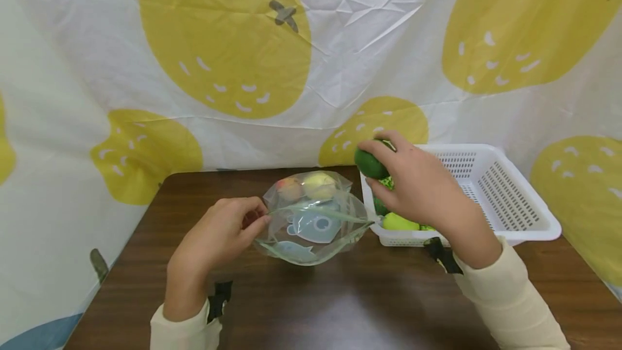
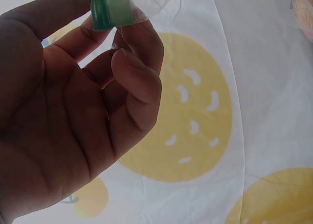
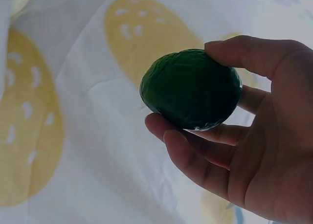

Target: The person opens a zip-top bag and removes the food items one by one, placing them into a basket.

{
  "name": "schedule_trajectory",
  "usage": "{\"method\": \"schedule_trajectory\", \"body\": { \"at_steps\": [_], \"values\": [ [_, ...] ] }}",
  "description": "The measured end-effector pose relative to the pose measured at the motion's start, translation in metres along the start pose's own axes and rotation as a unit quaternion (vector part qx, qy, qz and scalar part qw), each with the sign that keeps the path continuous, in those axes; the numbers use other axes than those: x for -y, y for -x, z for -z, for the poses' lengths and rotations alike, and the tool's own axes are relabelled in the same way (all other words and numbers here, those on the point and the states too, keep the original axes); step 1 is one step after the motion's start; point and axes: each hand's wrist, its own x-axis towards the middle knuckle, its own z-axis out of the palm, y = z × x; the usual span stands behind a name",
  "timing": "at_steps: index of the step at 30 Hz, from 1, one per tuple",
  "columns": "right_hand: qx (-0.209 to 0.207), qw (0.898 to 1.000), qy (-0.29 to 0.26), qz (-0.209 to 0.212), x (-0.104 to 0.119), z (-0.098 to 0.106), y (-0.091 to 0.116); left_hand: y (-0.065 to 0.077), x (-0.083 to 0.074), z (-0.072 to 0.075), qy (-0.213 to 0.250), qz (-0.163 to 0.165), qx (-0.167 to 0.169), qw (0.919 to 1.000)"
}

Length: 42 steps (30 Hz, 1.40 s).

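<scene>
My left hand [image 1: 221, 231] pinches the left end of a clear zip bag's green-edged mouth [image 1: 291, 258]; in the left wrist view, the bag's green strip [image 2: 111, 11] lies between thumb and fingers. The bag stands partly open, with blue animal prints, a red-orange fruit [image 1: 289, 189] and a yellow fruit [image 1: 319, 185] showing through its far part. My right hand [image 1: 420, 182] grips a dark green oval fruit [image 3: 190, 89] between thumb and fingers, raised over the left end of a white basket [image 1: 522, 188], to the right of the bag.
In the basket's left end lie a yellow-green item [image 1: 400, 222] and more green produce, partly hidden under my right hand. The basket's right end shows its bare slotted floor. A lemon-print cloth [image 1: 233, 139] hangs behind the dark wooden table [image 1: 311, 312].
</scene>
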Motion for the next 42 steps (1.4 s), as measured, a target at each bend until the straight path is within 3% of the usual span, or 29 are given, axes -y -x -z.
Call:
{"method": "schedule_trajectory", "body": {
  "at_steps": [9,18,30,37,42],
  "values": [
    [0.091,0.991,0.065,-0.075,-0.042,-0.008,-0.013,0.001,-0.001,0.001,0.004,0.005,0.002,1.0],
    [0.185,0.97,0.076,-0.14,-0.086,-0.005,-0.024,0.002,-0.003,0.002,0.007,0.006,0.002,1.0],
    [0.267,0.945,0.069,-0.173,-0.149,-0.027,-0.017,0.004,-0.004,0.003,0.003,0.006,-0.003,1.0],
    [0.305,0.933,0.054,-0.184,-0.169,-0.044,-0.012,0.003,-0.002,0.002,-0.004,0.003,0.003,1.0],
    [0.337,0.916,0.046,-0.212,-0.176,-0.051,-0.011,0.002,-0.001,0.003,-0.002,0.005,0.007,1.0]
  ]
}}
